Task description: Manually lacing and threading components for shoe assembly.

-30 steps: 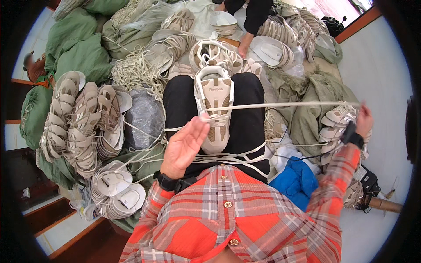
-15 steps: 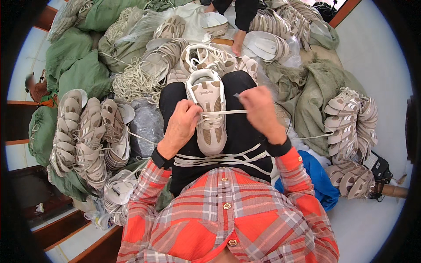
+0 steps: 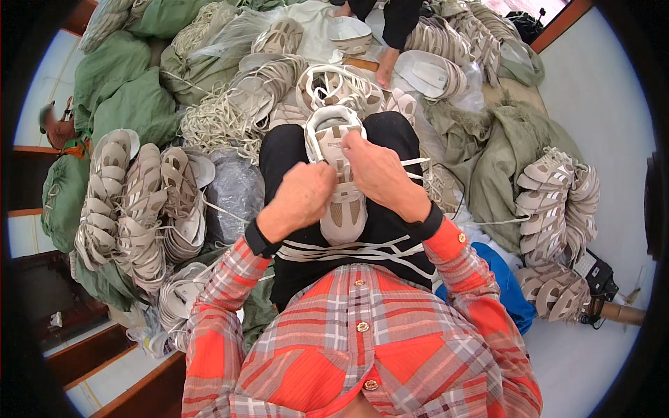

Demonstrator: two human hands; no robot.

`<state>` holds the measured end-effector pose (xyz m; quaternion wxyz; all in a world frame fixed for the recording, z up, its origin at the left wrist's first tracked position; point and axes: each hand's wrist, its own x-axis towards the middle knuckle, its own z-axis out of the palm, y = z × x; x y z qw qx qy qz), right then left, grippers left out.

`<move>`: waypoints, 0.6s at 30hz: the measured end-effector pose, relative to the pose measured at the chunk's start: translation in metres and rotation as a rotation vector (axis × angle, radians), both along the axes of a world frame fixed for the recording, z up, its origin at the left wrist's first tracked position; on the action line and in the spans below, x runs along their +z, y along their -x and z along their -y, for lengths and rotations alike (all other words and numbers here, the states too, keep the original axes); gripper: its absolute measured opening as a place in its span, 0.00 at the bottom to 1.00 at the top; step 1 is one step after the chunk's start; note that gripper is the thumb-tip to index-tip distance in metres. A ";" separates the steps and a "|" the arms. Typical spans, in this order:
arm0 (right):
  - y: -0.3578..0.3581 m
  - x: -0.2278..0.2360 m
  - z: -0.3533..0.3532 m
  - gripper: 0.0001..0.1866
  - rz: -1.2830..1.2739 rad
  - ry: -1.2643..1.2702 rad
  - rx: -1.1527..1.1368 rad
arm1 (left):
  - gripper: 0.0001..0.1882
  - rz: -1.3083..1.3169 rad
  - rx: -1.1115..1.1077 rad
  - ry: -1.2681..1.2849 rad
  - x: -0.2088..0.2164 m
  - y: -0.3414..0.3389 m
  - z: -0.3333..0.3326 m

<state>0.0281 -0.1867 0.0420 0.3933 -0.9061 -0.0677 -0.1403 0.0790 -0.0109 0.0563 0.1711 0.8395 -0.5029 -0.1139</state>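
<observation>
A beige and tan shoe upper point(image 3: 343, 221) with a white collar lies across my black-trousered thighs, toe toward me. My left hand point(image 3: 301, 195) is closed in a curled grip against its left side; what the fingers hold is hidden. Over the upper's right side, my right hand point(image 3: 383, 174) is closed near the eyelets. From that hand a pale flat shoelace point(image 3: 416, 161) sticks out to the right. Both hands cover most of the lacing. Several loose laces point(image 3: 348, 252) lie across my lap, below the toe.
More uppers point(image 3: 338, 87) sit just beyond my knees. Stacked uppers stand at left point(image 3: 104, 202) and right point(image 3: 547, 202). A heap of laces point(image 3: 219, 118), green sacks point(image 3: 132, 97) and a grey plastic bag point(image 3: 237, 191) lie around. Another person's bare foot point(image 3: 387, 67) is at the far side.
My right hand has moved left, from holding a lace stretched out to the right to over the upper. My left hand has shifted slightly right and curled further.
</observation>
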 end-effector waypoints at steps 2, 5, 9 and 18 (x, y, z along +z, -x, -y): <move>-0.008 0.001 -0.008 0.06 -0.111 0.059 0.034 | 0.07 -0.228 0.120 0.059 -0.008 0.026 -0.002; -0.002 0.000 -0.005 0.06 -0.222 0.070 0.006 | 0.06 -0.744 0.576 0.439 -0.015 0.061 -0.013; 0.013 0.009 0.005 0.07 -0.250 0.000 -0.077 | 0.11 -0.650 0.894 0.422 -0.020 0.035 -0.024; 0.016 0.005 -0.007 0.06 -0.217 -0.055 -0.088 | 0.09 -1.475 0.801 0.826 -0.015 0.028 -0.023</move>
